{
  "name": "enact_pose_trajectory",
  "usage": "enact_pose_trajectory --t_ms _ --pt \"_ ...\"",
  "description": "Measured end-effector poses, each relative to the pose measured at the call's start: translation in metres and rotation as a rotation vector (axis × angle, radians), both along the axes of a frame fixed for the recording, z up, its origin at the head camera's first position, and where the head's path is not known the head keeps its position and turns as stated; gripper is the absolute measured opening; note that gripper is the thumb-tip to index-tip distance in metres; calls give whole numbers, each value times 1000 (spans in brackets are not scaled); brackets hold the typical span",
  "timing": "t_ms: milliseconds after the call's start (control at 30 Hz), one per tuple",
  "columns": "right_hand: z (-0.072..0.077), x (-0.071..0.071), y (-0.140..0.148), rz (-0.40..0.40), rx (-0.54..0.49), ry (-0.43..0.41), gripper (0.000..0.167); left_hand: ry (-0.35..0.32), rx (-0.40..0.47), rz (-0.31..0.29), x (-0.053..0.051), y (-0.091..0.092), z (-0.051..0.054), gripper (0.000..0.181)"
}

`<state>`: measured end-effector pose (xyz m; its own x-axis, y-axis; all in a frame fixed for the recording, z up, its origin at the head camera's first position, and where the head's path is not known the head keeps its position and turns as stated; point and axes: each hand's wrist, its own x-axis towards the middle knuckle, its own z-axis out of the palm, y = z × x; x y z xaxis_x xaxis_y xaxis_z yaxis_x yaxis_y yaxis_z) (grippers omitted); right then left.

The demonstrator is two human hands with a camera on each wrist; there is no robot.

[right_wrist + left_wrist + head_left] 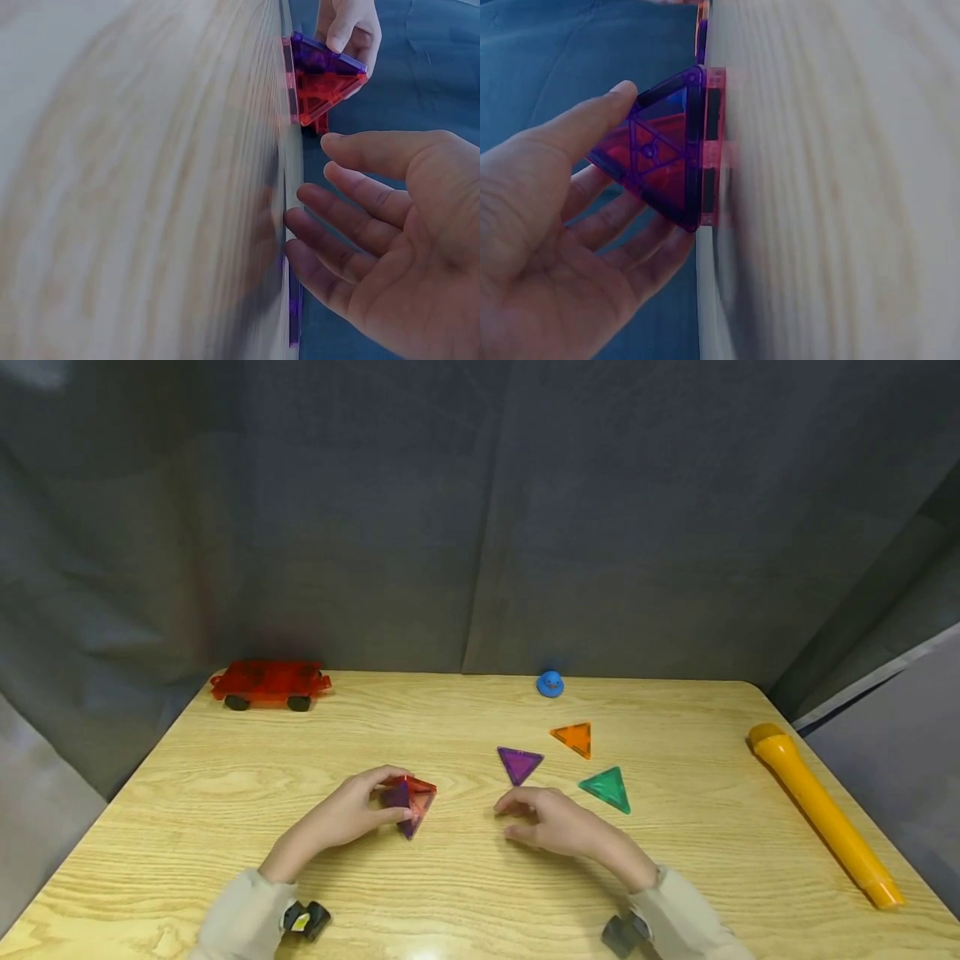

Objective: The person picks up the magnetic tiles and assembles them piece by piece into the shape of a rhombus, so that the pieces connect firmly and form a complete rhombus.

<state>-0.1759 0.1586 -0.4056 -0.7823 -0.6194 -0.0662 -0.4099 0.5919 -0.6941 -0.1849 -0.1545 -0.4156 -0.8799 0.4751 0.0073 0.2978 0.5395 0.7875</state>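
My left hand (pixel 360 810) pinches an upright purple triangular magnetic tile (pixel 694 150), its thumb on the near face and its fingers behind. That tile leans together with a red triangular tile (pixel 330 90) over a pinkish-red tile (pixel 715 150) flat on the table, making a small pyramid shape. To the right, my right hand (pixel 555 820) hovers just above the tabletop, fingers loosely bent with nothing between them. Just beyond its fingertips lies a flat purple triangular tile (pixel 519 764). A green triangular tile (pixel 609 789) and an orange one (pixel 577 739) lie flat farther right.
A red toy car base with black wheels (pixel 272 683) stands at the back left. At the back edge sits a small blue duck (pixel 550 684). An orange-yellow tube (pixel 828 818) lies along the right edge. A dark curtain (pixel 480 527) hangs behind the wooden table (pixel 450 902).
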Motion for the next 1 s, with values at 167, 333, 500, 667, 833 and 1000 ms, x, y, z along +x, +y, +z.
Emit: enact_pose_trajectory --t_ms 167,333,500,667,833,1000 --pt "2 0 3 -44 14 18 26 -13 -16 50 -4 -9 -1 57" --pt "2 -2 5 -96 12 30 26 -14 4 70 -7 -16 -1 54" --pt "-1 -7 6 -132 23 71 31 1 -3 94 -9 -21 0 52" --pt "-3 -14 7 -154 47 130 39 11 -3 101 -10 -25 3 51" --pt "-3 -20 10 -179 51 126 48 7 -19 117 -10 -29 5 54" --pt "-4 -25 12 -206 78 65 51 -3 -35 156 -15 -33 4 57"
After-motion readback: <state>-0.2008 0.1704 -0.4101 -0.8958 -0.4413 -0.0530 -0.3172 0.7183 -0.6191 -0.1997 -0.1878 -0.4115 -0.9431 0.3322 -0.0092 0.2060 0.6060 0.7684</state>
